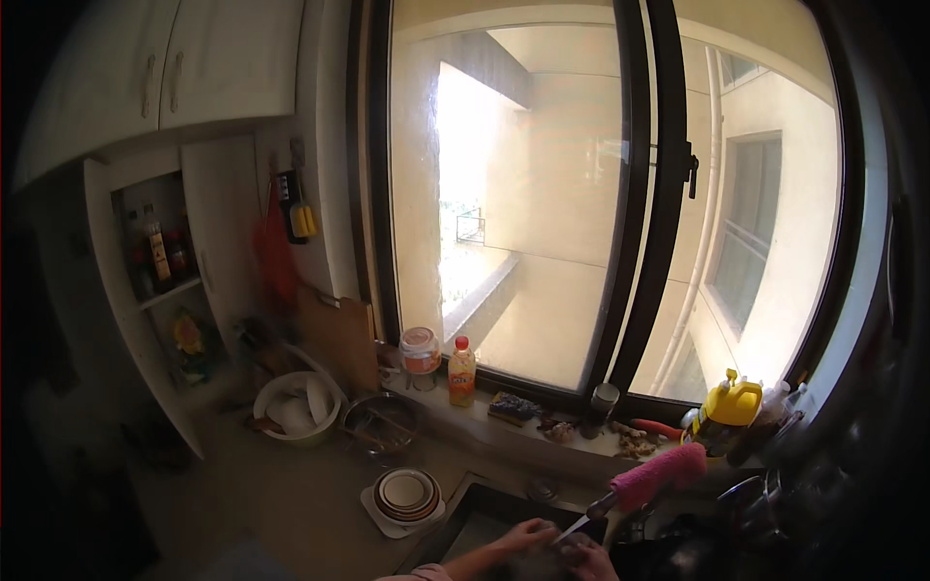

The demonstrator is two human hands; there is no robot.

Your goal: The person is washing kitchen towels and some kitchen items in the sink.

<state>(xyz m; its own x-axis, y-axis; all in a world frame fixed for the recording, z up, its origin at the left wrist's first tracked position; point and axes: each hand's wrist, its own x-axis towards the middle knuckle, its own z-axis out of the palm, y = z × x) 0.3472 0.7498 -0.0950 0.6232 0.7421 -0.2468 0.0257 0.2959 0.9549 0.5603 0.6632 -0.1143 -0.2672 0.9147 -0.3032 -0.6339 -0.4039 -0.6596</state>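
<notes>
Over the dark-rimmed sink (465,541), my left hand (534,534) and my right hand (592,561) are close together at the bottom of the view. A thin pale stream of water (572,529) runs down between them from a faucet (601,504) whose neck is wrapped in a pink cloth (657,476). Something dark and blurred lies at my hands; its kind and how it is held cannot be made out. Left of the sink, a stack of bowls (405,489) rests on a white square dish (392,524).
Behind the counter's left part stand a white basin of dishes (296,374), a metal pan (381,428) and a wooden cutting board (338,327). Along the windowsill are a jar (420,356), an orange drink bottle (461,374), a sponge (513,408), ginger (633,440) and a yellow jug (734,403).
</notes>
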